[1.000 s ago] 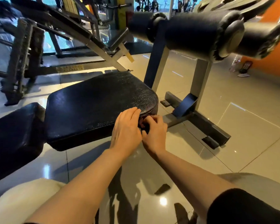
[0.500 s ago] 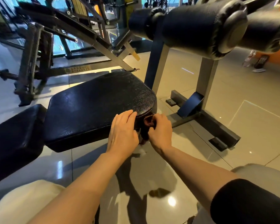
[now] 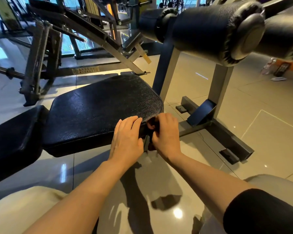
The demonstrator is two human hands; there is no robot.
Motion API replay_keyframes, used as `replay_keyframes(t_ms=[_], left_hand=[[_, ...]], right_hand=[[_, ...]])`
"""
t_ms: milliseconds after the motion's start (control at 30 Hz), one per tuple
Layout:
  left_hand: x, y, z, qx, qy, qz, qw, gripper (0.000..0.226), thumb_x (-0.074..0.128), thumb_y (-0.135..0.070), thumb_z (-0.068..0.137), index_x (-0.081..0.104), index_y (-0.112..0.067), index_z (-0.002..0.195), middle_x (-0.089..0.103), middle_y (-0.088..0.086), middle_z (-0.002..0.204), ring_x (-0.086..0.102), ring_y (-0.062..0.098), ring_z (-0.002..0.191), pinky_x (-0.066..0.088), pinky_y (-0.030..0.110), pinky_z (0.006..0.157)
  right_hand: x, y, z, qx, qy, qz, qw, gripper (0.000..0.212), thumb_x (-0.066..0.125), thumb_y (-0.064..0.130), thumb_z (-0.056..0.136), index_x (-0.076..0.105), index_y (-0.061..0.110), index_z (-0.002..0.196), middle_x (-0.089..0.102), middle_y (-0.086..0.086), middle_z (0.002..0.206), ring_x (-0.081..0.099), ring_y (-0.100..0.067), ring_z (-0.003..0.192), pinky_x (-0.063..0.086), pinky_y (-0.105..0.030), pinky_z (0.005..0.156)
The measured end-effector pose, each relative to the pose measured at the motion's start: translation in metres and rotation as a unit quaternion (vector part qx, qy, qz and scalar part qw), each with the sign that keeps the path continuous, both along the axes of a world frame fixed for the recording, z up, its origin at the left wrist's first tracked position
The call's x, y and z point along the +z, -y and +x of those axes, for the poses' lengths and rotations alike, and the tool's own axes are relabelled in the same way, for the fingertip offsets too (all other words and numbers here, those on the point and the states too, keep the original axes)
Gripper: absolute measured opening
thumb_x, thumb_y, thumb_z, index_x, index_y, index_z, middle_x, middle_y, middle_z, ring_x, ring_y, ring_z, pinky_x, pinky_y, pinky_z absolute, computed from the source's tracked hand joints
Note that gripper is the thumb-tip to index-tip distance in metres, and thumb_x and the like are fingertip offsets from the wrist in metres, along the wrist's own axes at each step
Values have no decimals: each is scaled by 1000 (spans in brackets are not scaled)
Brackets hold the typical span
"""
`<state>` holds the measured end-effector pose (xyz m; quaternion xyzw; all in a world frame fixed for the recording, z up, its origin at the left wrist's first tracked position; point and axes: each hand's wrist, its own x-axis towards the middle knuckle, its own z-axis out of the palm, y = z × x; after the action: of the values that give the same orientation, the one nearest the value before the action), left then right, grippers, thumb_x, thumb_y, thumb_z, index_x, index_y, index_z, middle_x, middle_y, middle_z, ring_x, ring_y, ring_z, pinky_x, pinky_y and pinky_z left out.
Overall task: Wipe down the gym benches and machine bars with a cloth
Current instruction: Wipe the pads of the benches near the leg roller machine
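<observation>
At bench pad (image 3: 98, 112) corner, both hands.

two hands (image 3: 127, 141) (image 3: 167, 135), two bench pads (image 3: 98, 108) (image 3: 12, 137), two rollers (image 3: 208, 29) (image 3: 284, 36)

We are finding no writing that can be read. We are seeing one yellowish rectangular label plate (image 3: 85, 70) on the dark steel floor bar of the machine frame, well beyond and to the left of where the hands are gripping; its print is showing only as blurred marks, and we cannot make out any word or number.
</observation>
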<state>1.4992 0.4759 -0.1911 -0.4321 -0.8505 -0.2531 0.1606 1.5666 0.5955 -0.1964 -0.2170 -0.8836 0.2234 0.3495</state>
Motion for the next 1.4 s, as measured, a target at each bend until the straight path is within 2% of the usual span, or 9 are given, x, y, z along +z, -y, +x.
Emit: replay_keyframes(t_ms=[233,367,500,667,767,900,1067,1200,1400], left_hand=[[-1,1,0,-6,-9,-7,1000,64,70,-3,74,50,-6,135,51,9,134,43,25,129,22,48,117],[-1,-1,0,-6,-12,-9,1000,64,71,-4,73,50,-5,133,52,10,132,45,26,127,29,52,114],[0,-3,2,8,-9,-15,1000,64,72,-7,76,49,-6,136,50,9,134,44,26,129,26,50,116],[2,-6,6,14,0,-18,1000,64,70,-11,80,45,-7,138,47,9,138,38,26,133,18,46,119],[2,-6,8,20,2,-25,999,65,68,-11,81,42,-7,140,44,10,141,35,25,135,15,45,120],[2,-6,9,16,-5,-29,999,66,66,-11,82,40,-8,142,42,8,142,33,24,137,11,43,120],[0,-7,7,20,-13,-31,999,65,68,-10,79,43,-6,139,46,10,139,37,26,134,13,46,119],[-1,-6,7,20,-15,-40,999,68,68,-11,79,41,-6,141,45,10,140,35,26,136,14,46,120],[-2,-9,6,27,-16,-31,999,66,71,-11,76,45,-6,138,48,11,137,39,27,133,17,48,118]], right_hand=[[-2,-38,4,-67,24,-27,997,13,58,7,88,64,12,99,55,-3,106,42,-20,106,31,-22,82],[-4,-20,6,1,-1,91,996,18,69,13,78,67,7,95,60,-9,106,44,-24,107,41,-33,93],[-21,-15,11,20,89,80,993,20,68,12,83,70,11,103,61,-5,110,49,-27,107,44,-35,92],[-6,-15,6,-21,-33,86,996,16,70,10,83,69,5,98,63,-12,105,53,-32,102,44,-34,85],[-11,-14,5,0,4,87,996,15,69,10,82,69,6,97,62,-10,105,52,-30,102,46,-36,87],[-6,-24,1,-45,18,18,999,12,65,5,84,71,5,95,61,-8,102,52,-27,102,35,-24,82],[8,-22,-7,-26,-62,81,994,15,69,1,78,68,2,93,63,-13,101,54,-31,101,42,-32,88],[-4,-28,1,-31,53,-94,994,12,59,4,83,66,13,86,57,-4,96,52,-16,86,32,-11,64],[25,-16,-7,-42,-111,-68,991,15,67,21,87,72,8,82,52,4,92,47,-15,92,29,-6,74]])
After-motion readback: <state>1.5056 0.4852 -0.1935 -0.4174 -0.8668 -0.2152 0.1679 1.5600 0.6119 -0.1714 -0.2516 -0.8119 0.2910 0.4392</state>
